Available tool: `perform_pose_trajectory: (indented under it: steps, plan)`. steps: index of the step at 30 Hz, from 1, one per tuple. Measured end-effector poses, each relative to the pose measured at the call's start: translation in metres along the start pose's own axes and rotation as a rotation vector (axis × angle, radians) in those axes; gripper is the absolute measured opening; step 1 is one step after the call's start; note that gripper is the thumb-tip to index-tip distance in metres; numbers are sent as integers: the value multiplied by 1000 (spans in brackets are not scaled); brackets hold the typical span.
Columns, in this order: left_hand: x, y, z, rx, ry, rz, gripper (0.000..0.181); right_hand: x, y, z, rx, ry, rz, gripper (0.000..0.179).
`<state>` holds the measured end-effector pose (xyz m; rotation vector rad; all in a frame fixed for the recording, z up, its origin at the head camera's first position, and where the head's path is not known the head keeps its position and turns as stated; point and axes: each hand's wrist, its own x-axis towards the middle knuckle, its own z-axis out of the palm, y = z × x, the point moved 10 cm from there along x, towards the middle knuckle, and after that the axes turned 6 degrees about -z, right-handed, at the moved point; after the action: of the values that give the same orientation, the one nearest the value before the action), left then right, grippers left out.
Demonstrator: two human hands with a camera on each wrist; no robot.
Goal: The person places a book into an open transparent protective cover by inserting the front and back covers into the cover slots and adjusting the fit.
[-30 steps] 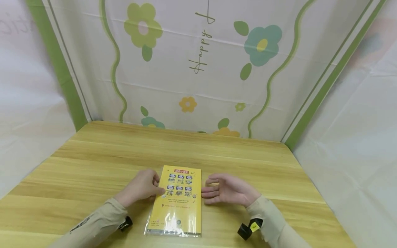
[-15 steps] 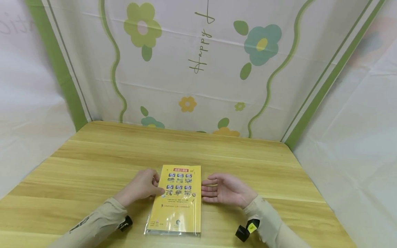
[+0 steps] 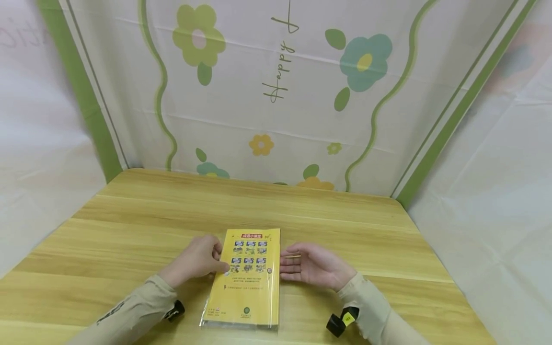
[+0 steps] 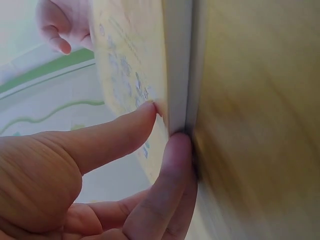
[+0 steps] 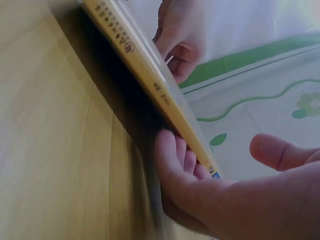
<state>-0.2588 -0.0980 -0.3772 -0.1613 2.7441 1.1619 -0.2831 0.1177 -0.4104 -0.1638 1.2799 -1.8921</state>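
A yellow book in a clear plastic sleeve lies in front of me, its printed cover facing up. At its left edge, my left hand pinches it; the left wrist view shows the thumb on the cover and fingers against the page edges. My right hand is at the opposite edge, palm turned inward. In the right wrist view its fingertips reach under the spine, with the thumb apart. That spine side stands tilted up off the table, with dark shadow below.
The wooden table spreads around the book. Behind it hangs a white cloth printed with flowers, and pale cloth walls rise on both sides. A small black device is strapped at the right wrist.
My right hand has shifted slightly left, its fingers going closer to and under the book's right edge. That edge has risen a little. My left hand stays in place.
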Motion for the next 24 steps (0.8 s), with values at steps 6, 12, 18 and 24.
perform_pose_trajectory:
  steps: [6,12,18,24]
  plan:
    - [-1,1,2,0,-10,6,30,0,1,7,-11,-66,0,36]
    - [-3,5,5,-1,-24,17,31,-1,1,15,-56,-149,-5,48]
    - [-5,9,11,-18,-41,28,31,-3,0,21,-156,-202,-23,49]
    - [-8,16,15,11,-35,92,32,-4,0,19,-212,-156,-38,49]
